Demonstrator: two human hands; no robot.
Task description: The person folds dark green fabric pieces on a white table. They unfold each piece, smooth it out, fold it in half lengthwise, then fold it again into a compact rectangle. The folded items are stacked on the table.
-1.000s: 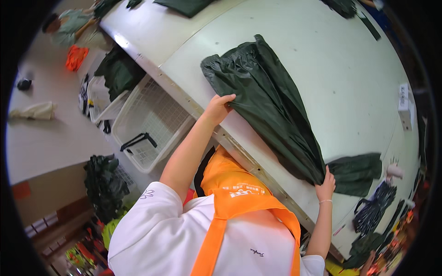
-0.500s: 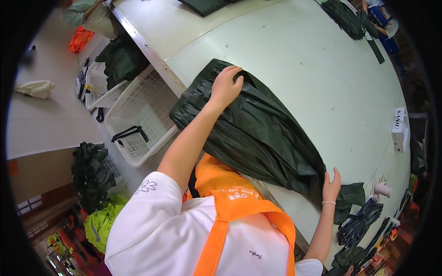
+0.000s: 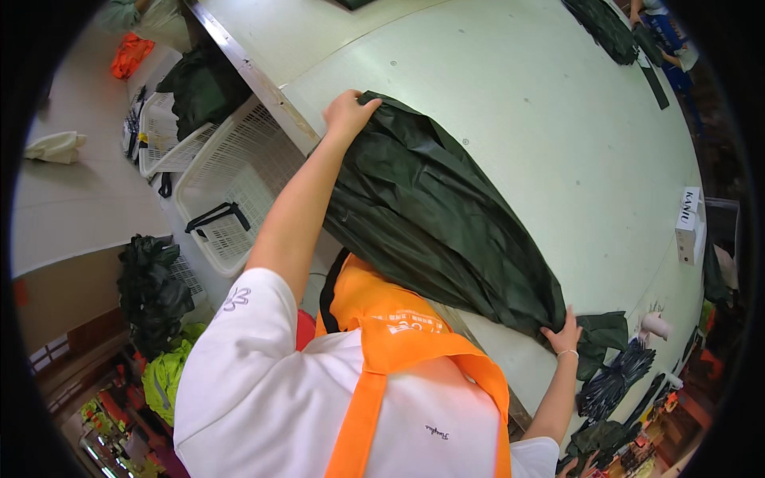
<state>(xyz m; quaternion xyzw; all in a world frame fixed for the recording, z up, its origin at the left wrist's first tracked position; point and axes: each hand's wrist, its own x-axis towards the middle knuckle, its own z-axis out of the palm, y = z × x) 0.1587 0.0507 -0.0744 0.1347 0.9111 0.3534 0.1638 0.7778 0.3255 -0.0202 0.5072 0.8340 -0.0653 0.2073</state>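
Note:
Dark green rain trousers (image 3: 434, 207), thin and slightly shiny, lie stretched along the table edge in front of me. My left hand (image 3: 348, 115) is closed on their upper left corner, at the waist end, with the thumb over the cloth. At the lower right end, my right hand (image 3: 564, 333) grips the narrow leg end between thumb and fingers. The cloth between my hands lies in long loose folds. Just past my right hand sits another small piece of dark green cloth (image 3: 602, 338).
White plastic baskets (image 3: 215, 195) stand left of the table, one with dark green cloth (image 3: 209, 92). Beyond my right hand are a bundle of dark strips (image 3: 617, 381) and a thread cone (image 3: 657, 325). A white box (image 3: 688, 225) stands far right. Another person (image 3: 669, 48) works at top right.
My left hand has moved left and up to the trousers' corner, drawing the waist end flatter. My right hand has shifted slightly down and closed on the leg end.

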